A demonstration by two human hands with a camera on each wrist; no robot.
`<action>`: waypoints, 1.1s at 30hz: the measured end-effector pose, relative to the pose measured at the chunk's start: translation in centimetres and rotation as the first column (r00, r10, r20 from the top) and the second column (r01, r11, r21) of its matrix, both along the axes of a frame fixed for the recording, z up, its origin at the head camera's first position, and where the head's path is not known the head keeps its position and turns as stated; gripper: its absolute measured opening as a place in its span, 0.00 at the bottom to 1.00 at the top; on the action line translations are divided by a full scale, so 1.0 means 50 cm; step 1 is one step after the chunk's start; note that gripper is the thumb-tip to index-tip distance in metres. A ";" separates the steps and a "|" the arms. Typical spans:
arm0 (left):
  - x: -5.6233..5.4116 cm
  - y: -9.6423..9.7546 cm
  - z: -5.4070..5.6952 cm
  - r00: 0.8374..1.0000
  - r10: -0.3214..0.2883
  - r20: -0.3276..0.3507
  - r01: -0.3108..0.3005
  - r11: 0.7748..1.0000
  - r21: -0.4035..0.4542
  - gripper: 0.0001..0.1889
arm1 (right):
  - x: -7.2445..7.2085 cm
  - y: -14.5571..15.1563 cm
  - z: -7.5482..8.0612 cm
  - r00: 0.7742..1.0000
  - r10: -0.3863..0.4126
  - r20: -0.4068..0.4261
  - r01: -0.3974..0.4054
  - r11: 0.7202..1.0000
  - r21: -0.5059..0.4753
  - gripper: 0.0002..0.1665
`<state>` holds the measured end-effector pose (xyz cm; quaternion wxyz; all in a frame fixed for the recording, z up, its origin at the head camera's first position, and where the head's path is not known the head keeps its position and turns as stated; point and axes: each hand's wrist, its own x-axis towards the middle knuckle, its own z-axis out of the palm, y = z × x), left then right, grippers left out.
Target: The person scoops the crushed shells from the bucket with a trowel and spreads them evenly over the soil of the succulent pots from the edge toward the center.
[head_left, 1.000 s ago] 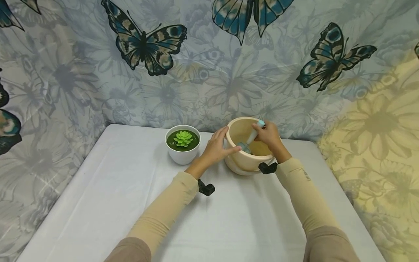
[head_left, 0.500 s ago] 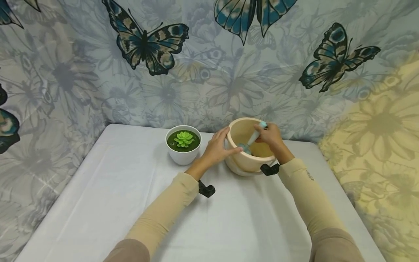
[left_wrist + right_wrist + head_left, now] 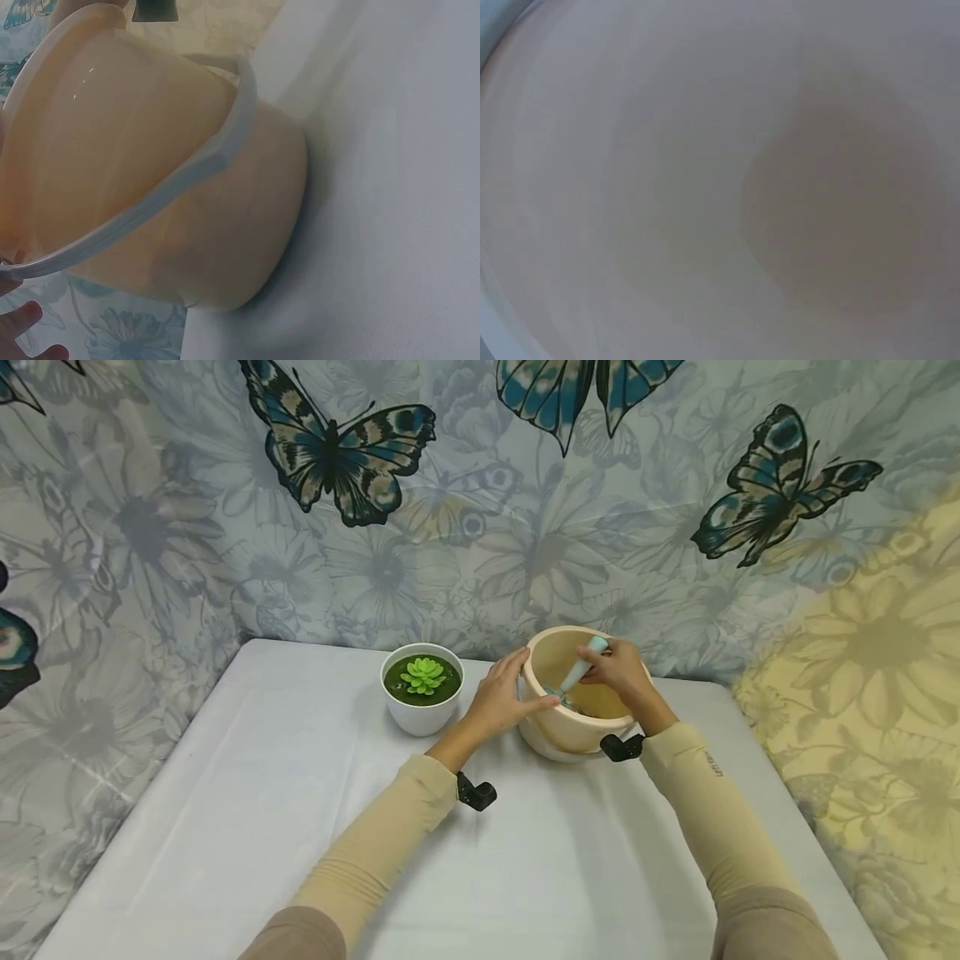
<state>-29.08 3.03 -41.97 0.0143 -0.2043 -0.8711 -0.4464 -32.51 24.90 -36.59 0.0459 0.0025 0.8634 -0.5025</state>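
Note:
A cream bucket (image 3: 577,739) with a pale bail handle (image 3: 172,184) stands upright on the table. My left hand (image 3: 498,697) holds its left side, thumb over the near rim and fingers further back along it. Part of that hand's fingers (image 3: 22,319) shows in the left wrist view. With my right hand (image 3: 618,668) I grip a light-blue-handled tool (image 3: 585,664) that slants down to the left into the bucket. Its lower end is mostly hidden behind the rim and left thumb. Pale bucket surface fills the right wrist view, and neither hand nor tool shows there.
A white pot (image 3: 422,718) holding a green succulent (image 3: 423,675) stands just left of my left hand. White cloth covers the table (image 3: 300,793). A butterfly-print backdrop (image 3: 390,577) rises right behind the bucket and pot.
The tool's lower end has sunk, and less of it shows above the near rim. My left hand keeps its place on the bucket. The whole view has shifted slightly.

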 end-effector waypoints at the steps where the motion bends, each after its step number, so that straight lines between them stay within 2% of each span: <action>1: 0.000 0.001 0.000 1.000 0.001 -0.002 -0.001 1.000 0.001 0.51 | 0.000 0.000 0.000 1.000 0.016 0.006 -0.016 1.000 0.000 0.26; 5: 0.002 0.004 -0.002 1.000 0.008 -0.001 -0.008 1.000 -0.004 0.51 | 0.001 0.004 -0.001 0.998 0.043 0.034 -0.042 0.999 -0.015 0.19; 8: 0.007 0.007 -0.002 1.000 0.007 0.005 -0.007 1.000 -0.007 0.51 | 0.003 0.009 -0.004 0.998 0.014 0.060 -0.010 0.997 -0.074 0.17; 12: 0.013 0.009 -0.002 1.000 0.009 0.014 -0.009 1.000 -0.009 0.51 | 0.006 0.014 -0.010 0.998 -0.024 0.066 0.032 0.991 -0.132 0.20; 18: 0.014 0.008 0.002 1.000 0.016 0.003 -0.016 0.999 -0.032 0.51 | 0.001 0.013 -0.014 0.995 -0.002 0.102 0.010 0.997 -0.075 0.17; 26: -0.002 0.004 0.007 1.000 0.018 -0.010 -0.018 1.000 -0.023 0.51 | 0.001 0.019 0.009 0.994 -0.022 0.110 0.042 0.983 -0.178 0.17; 33: -0.003 0.001 0.005 1.000 0.012 0.009 -0.012 1.000 -0.012 0.51 | 0.012 0.027 0.027 0.991 -0.045 0.123 0.078 0.958 -0.276 0.13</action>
